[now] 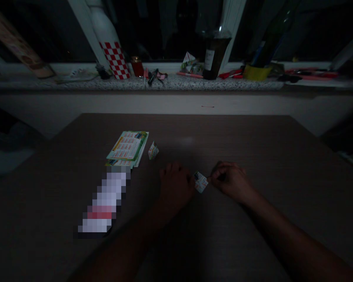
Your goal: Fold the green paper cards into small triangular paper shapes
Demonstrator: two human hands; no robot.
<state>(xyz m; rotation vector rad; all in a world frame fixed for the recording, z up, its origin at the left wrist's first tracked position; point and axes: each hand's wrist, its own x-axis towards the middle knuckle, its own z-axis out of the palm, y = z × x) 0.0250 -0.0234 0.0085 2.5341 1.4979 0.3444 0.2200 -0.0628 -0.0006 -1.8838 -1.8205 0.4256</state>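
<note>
Both my hands rest on a dark wooden table [253, 141] in dim light. Between them lies a small folded piece of printed paper [200, 182]. My left hand [175, 184] is curled and pinches the paper's left edge. My right hand [230, 180] is curled too, its fingertips pinching the right edge. A second small folded paper piece [153, 150] stands on the table further away, to the left.
A stack of printed calendar cards [128, 147] lies left of my hands, with a blurred-out long object [104, 201] nearer to me. The stone windowsill [176, 83] behind holds a dark bottle [214, 55], a checkered bottle [113, 51], a small red jar [137, 65], pens and clips.
</note>
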